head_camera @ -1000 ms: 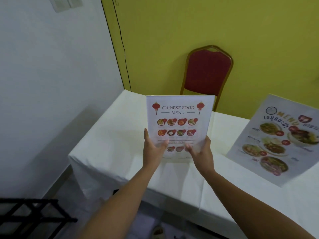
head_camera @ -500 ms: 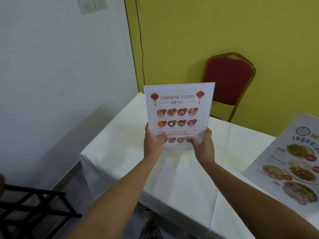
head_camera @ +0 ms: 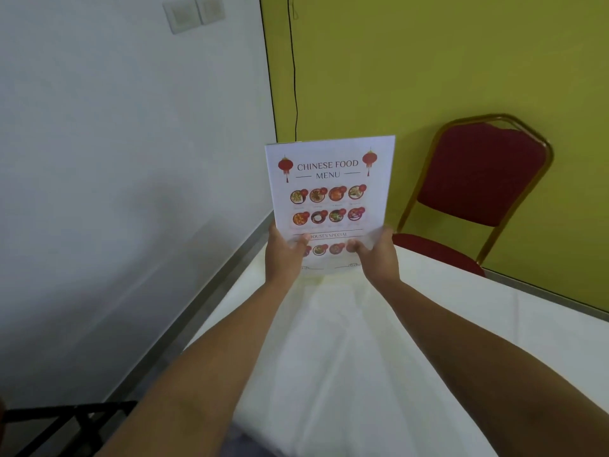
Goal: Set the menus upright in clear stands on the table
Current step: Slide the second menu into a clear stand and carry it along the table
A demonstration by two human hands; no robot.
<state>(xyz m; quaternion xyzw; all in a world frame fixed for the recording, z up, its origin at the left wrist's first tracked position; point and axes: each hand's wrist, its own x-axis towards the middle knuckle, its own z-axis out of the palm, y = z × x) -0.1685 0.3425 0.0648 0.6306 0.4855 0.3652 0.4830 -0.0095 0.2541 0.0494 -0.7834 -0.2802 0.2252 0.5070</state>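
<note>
From the head view, the menu (head_camera: 329,196) stands upright at the frame's centre, above the far end of the white table (head_camera: 346,341). The left hand (head_camera: 283,255) and right hand (head_camera: 375,255) pinch its lower corners, thumbs on the front. A red chair (head_camera: 478,179) stands at right.

1. The Chinese food menu (head_camera: 329,199) now sits farther out over the table (head_camera: 362,341), toward the corner where the white and yellow walls meet, and its top edge now reaches up against the yellow wall.
2. Both arms are stretched out longer than before, with the left hand (head_camera: 283,255) and right hand (head_camera: 379,255) carried forward.
3. The second, Thai menu at the right has left the view.
4. The red chair (head_camera: 478,192) now appears right of the menu rather than behind it.
</note>
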